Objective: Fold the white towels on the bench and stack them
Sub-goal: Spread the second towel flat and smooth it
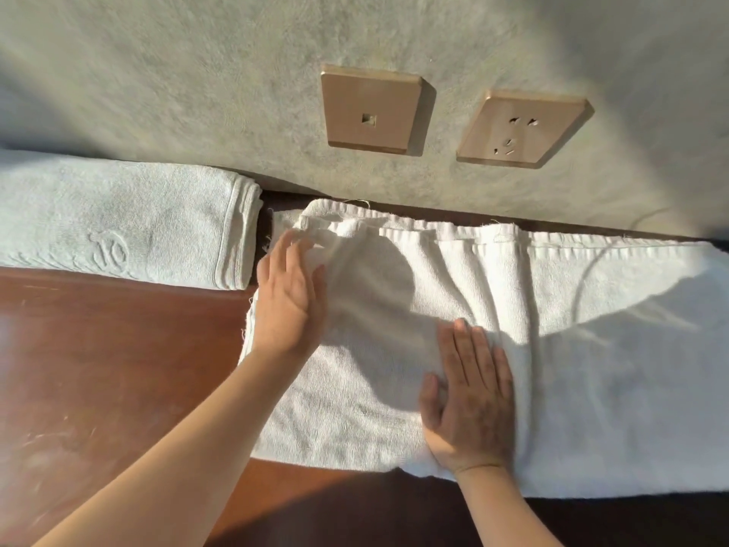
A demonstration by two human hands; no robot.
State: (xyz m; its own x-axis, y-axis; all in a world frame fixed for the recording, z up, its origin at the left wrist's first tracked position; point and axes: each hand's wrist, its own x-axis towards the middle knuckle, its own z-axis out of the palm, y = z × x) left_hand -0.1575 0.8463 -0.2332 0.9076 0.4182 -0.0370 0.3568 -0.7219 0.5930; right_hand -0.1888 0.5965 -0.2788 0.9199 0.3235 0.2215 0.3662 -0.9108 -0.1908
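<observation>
A long white towel [591, 349] lies spread along the reddish-brown bench [118, 369], reaching from the middle to the right edge of view. Its far left corner is rumpled and raised. My left hand [290, 298] lies on the towel's left end with straight fingers that touch this rumpled corner. My right hand [471, 396] presses flat on the towel's near middle, palm down. A folded white towel [130, 227] with an embossed mark sits at the back left of the bench, against the wall.
A grey textured wall [197, 92] rises right behind the bench. It carries two gold square plates, a data socket [371, 110] and a power outlet [522, 130]. Bare bench wood shows at the left and along the near edge.
</observation>
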